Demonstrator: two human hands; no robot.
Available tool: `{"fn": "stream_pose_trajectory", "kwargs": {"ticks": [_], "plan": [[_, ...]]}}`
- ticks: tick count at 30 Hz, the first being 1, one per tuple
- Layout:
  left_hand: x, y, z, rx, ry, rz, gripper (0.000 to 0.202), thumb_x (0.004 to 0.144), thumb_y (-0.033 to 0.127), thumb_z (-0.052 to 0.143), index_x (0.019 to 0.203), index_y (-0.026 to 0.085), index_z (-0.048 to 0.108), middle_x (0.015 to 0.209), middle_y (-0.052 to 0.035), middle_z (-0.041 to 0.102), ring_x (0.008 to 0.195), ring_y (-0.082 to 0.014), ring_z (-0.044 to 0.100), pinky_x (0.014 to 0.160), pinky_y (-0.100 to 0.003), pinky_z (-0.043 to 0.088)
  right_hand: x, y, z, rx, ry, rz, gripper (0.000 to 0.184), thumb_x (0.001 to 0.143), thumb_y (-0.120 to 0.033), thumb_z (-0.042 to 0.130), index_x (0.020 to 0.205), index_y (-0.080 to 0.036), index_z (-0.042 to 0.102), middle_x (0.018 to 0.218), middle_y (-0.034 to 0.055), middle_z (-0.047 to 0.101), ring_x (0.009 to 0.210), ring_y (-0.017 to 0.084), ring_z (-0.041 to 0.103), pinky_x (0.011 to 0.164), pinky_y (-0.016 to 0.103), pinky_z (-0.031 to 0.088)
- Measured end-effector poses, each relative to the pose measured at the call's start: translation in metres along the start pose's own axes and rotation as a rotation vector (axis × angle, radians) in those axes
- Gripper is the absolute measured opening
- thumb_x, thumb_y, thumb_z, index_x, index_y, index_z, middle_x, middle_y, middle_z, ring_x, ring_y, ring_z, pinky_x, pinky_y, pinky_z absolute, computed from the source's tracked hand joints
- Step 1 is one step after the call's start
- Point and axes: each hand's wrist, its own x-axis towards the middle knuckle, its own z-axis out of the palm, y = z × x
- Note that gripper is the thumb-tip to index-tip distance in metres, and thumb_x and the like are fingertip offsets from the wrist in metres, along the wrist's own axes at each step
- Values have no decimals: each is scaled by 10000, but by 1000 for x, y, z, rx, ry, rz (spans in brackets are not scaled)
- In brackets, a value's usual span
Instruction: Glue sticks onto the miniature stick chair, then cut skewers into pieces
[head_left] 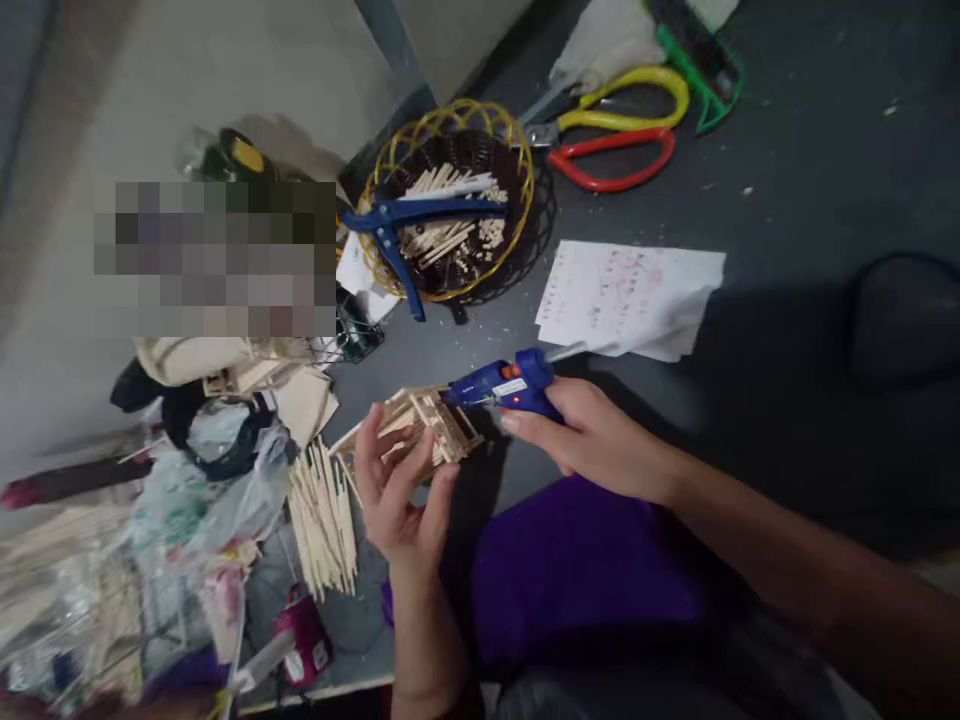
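Note:
My right hand (pixel 592 435) grips a blue hot glue gun (pixel 499 385) with a glue stick jutting from its back end and a small red light on its side. The gun's nozzle reaches the top of a small model made of thin wooden sticks (pixel 442 425). Around that model my left hand (pixel 409 490) curls its fingers, steadying it just above the dark table. Left of this hand lies a loose bundle of pale wooden sticks (pixel 322 520). Part of the model is hidden behind my fingers.
A yellow-rimmed basket (pixel 529 190) holds cut sticks, with a blue cutter (pixel 450 208) across it. Scissors (pixel 615 130) with yellow and red handles lie beyond. Written papers (pixel 630 300), plastic bags (pixel 247 500) and a purple glue gun (pixel 304 640) lie around.

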Motion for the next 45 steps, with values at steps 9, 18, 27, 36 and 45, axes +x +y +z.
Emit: {"fn": "stream_pose_trajectory", "kwargs": {"ticks": [9, 18, 27, 36, 45], "plan": [[2, 0, 3, 27, 22, 11, 341, 795, 229, 716, 1132, 247, 667, 1458, -97, 445, 1048, -216, 610, 848, -391, 544, -3, 0, -5, -23, -32, -44, 275, 889, -378, 504, 705, -178, 543, 559, -29, 514, 583, 127, 524, 574, 238, 370], [1, 0, 2, 50, 9, -7, 318, 805, 258, 707, 1120, 238, 665, 1466, -100, 431, 1063, -222, 603, 844, -400, 551, -5, 0, -9, -63, -57, -35, 271, 892, -378, 502, 713, -178, 536, 555, -36, 505, 571, 120, 521, 571, 236, 358], [2, 0, 3, 26, 26, 3, 327, 796, 239, 715, 1121, 244, 672, 1455, -94, 445, 1061, -223, 607, 854, -400, 542, -6, -2, -11, -93, -65, -27, 234, 888, -358, 508, 755, -174, 561, 548, -39, 506, 561, 121, 526, 567, 233, 354], [2, 1, 3, 38, 25, 12, 314, 792, 222, 716, 1102, 223, 670, 1454, -117, 445, 1046, -223, 612, 852, -410, 545, -7, -5, -15, -133, -95, -6, 244, 881, -359, 514, 721, -179, 548, 544, -34, 509, 562, 122, 529, 564, 233, 348], [1, 0, 2, 47, 19, -1, 306, 797, 250, 713, 1099, 223, 672, 1455, -116, 440, 1048, -226, 610, 841, -410, 554, -8, -5, -15, -119, -86, -6, 253, 876, -361, 514, 708, -174, 545, 526, -35, 509, 534, 114, 509, 542, 230, 348]]}}
